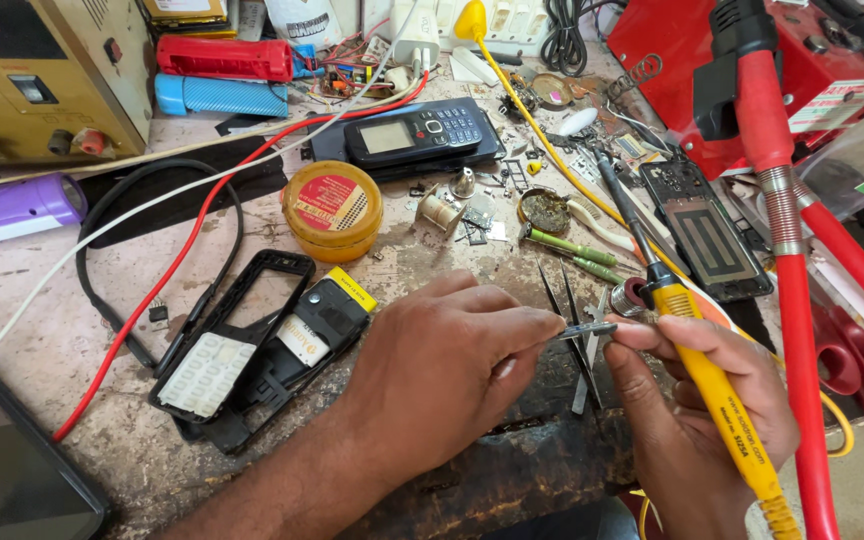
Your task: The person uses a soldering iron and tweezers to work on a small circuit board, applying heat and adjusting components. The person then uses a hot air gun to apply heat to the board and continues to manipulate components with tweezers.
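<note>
A phone lies stripped: its black frame [242, 340] rests empty left of the hands, while a bare circuit board [704, 232] waits right of them. The left hand [442, 370] pinches a small metal part [584, 329]; the right hand [697, 400] grips a yellow soldering iron [712, 390]. A round yellow tin [333, 208] with a red label sits above the frame.

Single head-worn view, looking steeply down, close over cluttered workbench [102, 300], facing forward

A stained, worn workbench [42, 300] (cluttered throughout) fills the view under even light.
</note>
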